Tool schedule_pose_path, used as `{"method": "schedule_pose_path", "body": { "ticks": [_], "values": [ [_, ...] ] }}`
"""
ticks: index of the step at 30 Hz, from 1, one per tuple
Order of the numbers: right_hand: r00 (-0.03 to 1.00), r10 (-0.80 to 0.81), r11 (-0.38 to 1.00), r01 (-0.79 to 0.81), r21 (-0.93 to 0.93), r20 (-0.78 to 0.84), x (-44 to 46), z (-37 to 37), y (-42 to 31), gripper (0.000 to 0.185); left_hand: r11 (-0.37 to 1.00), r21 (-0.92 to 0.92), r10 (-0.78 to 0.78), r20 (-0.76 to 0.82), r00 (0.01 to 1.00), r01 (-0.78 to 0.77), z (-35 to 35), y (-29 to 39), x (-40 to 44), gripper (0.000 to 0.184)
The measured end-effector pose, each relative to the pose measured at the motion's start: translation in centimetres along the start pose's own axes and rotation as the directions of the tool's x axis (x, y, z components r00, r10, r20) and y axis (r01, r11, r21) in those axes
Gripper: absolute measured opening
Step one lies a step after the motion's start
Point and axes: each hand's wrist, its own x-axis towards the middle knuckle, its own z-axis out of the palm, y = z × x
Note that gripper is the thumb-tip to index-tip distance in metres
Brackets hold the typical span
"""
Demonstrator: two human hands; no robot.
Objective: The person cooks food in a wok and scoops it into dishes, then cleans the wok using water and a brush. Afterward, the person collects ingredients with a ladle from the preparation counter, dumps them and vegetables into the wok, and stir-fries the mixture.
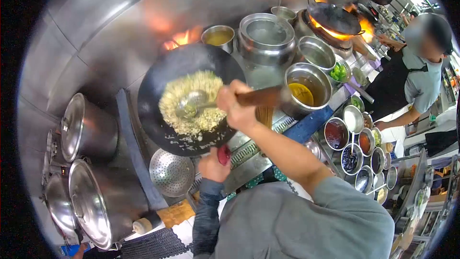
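A black wok [149, 98] sits over the burner with pale, grainy food like fried rice [203, 91] in it. My right hand [235, 108] is wrapped round the wooden handle [261, 97] of a ladle, whose metal bowl [191, 103] is down in the food and blurred. At the wok's near edge, my left hand [213, 165] is closed on the wok's handle, where something red [224, 155] shows by the fingers. Below the wok, near my left hand, lies a perforated metal strainer [171, 172].
Large lidded steel pots [98, 201] stand at left. Behind the wok are a pot of yellowish liquid [218, 36] and a wide steel pot [267, 36]. Sauce bowls [337, 133] crowd the right. A co-worker [417, 74] stands near another wok [335, 18] over flames.
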Motion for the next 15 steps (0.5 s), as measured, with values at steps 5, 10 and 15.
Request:
{"method": "schedule_pose_path", "body": {
  "ticks": [5, 10, 15],
  "values": [
    [0.999, 0.043, 0.999, -0.043, 0.007, 0.026, 4.0, 3.2, -12.0, 0.028, 0.995, 0.02, -0.102, 0.201, 0.974, 0.1, -7.9, 3.1, -5.0, 0.034],
    [0.973, 0.227, 0.972, -0.225, 0.061, -0.03, 1.4, 2.4, -3.6, 0.028, 0.996, 0.022, 0.092, -0.046, 0.995, -0.091, -2.4, -1.2, 1.8, 0.033],
    [1.0, -0.009, 0.986, 0.013, 0.169, -0.025, 2.6, 1.4, -7.3, 0.03, 0.997, -0.069, 0.039, 0.065, 0.997, -0.034, -0.7, -2.9, -4.5, 0.031]
  ]
}}
